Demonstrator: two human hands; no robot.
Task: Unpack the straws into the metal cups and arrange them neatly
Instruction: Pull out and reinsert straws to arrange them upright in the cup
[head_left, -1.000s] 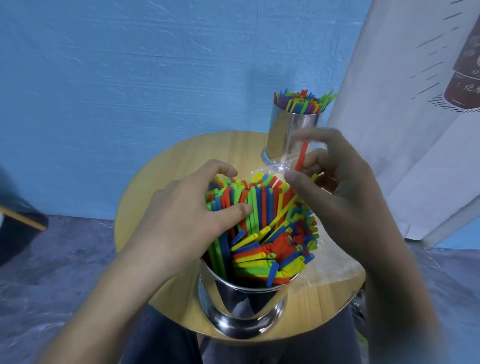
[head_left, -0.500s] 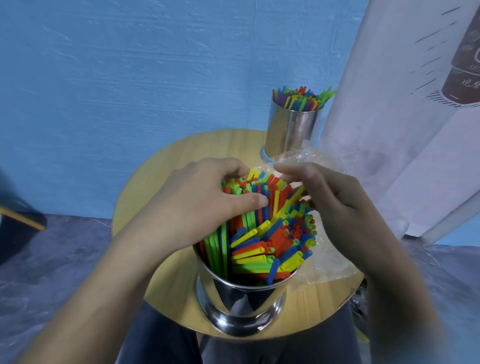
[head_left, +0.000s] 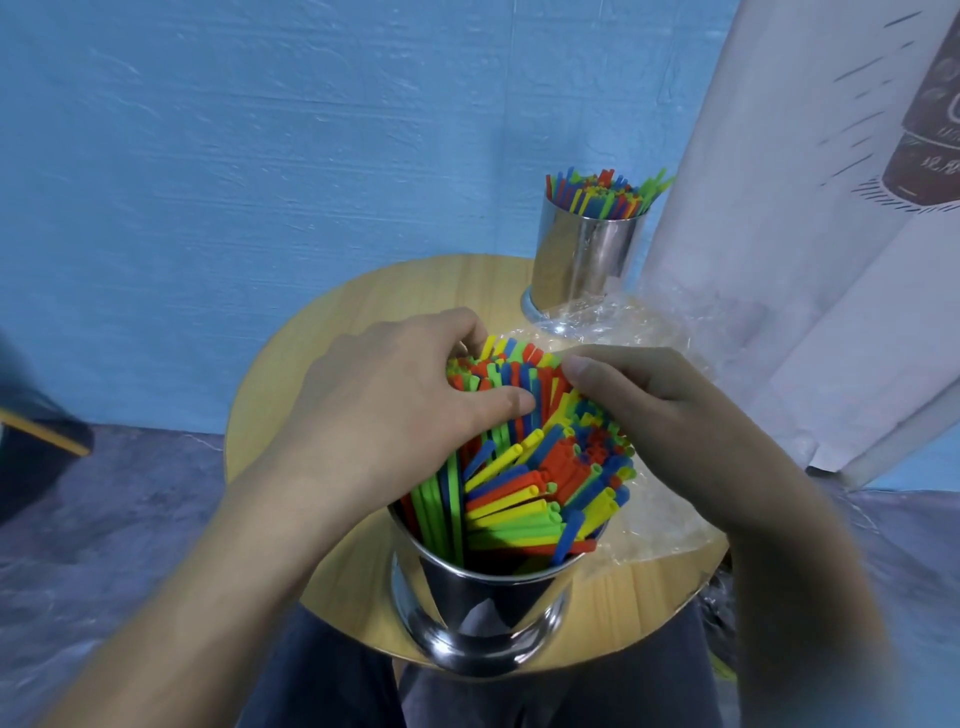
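Note:
A shiny metal cup (head_left: 483, 613) stands at the near edge of the round wooden table (head_left: 363, 317), crammed with coloured straws (head_left: 530, 488) that fan out toward me. My left hand (head_left: 395, 405) curls over the far left tops of this bundle, its thumb pressed across the straws. My right hand (head_left: 670, 415) cups the right side of the bundle, thumb on the far tops; its fingers are hidden under the hand. A second metal cup (head_left: 587, 260) at the table's far edge holds upright straws (head_left: 602, 195).
Crumpled clear plastic wrap (head_left: 665, 519) lies on the table under and beside my right hand and reaches the far cup's foot. A white printed banner (head_left: 810, 260) hangs close on the right. A blue wall is behind; my knees are under the table.
My right hand, which held a red straw up near the far cup, has come down onto the right side of the bundle. My left hand slid farther over the straw tops.

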